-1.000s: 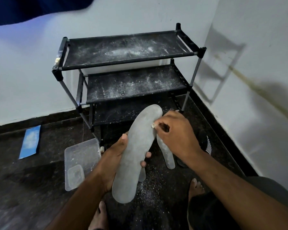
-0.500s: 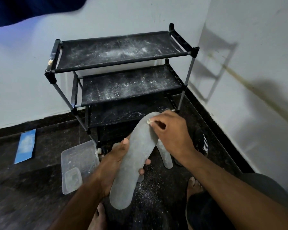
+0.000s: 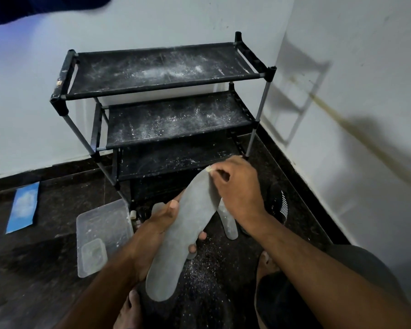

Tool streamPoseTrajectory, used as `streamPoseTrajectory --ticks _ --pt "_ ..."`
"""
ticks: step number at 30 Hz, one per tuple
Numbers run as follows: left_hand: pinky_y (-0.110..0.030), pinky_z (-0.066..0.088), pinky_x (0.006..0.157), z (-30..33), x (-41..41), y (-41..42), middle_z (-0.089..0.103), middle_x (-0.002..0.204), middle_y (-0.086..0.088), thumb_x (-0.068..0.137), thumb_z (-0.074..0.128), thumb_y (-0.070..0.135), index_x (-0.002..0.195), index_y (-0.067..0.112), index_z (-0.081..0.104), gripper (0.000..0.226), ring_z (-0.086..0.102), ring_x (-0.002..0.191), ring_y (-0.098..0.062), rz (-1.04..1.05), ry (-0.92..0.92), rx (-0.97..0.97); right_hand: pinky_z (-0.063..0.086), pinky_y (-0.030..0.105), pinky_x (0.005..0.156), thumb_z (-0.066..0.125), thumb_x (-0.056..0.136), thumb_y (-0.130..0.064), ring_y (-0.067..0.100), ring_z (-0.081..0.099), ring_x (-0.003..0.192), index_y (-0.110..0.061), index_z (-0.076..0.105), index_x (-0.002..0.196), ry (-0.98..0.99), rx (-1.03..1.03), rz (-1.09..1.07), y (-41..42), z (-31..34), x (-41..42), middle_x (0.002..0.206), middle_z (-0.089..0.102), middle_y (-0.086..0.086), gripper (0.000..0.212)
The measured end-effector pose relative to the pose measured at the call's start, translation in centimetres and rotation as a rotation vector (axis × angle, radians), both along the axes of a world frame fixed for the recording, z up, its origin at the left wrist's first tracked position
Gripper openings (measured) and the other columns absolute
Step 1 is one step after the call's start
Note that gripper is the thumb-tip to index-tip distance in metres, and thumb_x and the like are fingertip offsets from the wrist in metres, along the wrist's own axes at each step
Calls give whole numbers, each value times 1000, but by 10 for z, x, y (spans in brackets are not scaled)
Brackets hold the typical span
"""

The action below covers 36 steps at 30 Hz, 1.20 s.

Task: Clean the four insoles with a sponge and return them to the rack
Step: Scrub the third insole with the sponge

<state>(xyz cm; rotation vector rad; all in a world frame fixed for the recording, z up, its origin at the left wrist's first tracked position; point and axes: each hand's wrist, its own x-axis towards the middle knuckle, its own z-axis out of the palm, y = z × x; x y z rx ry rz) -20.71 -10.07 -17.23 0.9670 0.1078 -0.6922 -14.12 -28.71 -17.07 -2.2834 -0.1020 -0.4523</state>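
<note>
We hold a grey insole (image 3: 183, 236) in front of the rack (image 3: 166, 91), our left hand (image 3: 157, 224) wrapped around its middle, our right hand (image 3: 235, 188) pinching a small pale sponge (image 3: 209, 169) against its tip at 12 o'clock. That tip is unsupported; pressing hard could fold it or twist it loose. Another insole (image 3: 228, 222) lies on the floor (image 3: 45, 269) at 3 o'clock, half hidden by our wrist; the others we cannot make out.
</note>
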Motion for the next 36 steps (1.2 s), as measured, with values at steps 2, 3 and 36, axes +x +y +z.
streamPoseTrajectory --ticks 2,3,36 --pt "-35 55 52 0 0 -1 69 96 -24 104 38 38 136 26 67 44 66 64 -28 5 8 2 50 23 85 66 91 -19 4 55 91 -16 74 101 -14 -60 144 9 -1 -7 94 61 -7 13" --pt "-35 55 52 1 0 -1 69 96 -24 104 38 39 136 25 66 45 66 64 -28 8 19 -4 48 22 86 66 92 -20 4 54 92 -17 74 102 -18 -84 176 10 -2 -7 95 61 -8 14" --pt "-35 54 52 -1 2 4 67 96 -23 103 41 43 133 30 68 42 66 66 -27 22 1 -13 51 17 77 80 80 -20 2 61 81 -17 77 95 50 58 138 1 -3 0 91 67 -7 15"
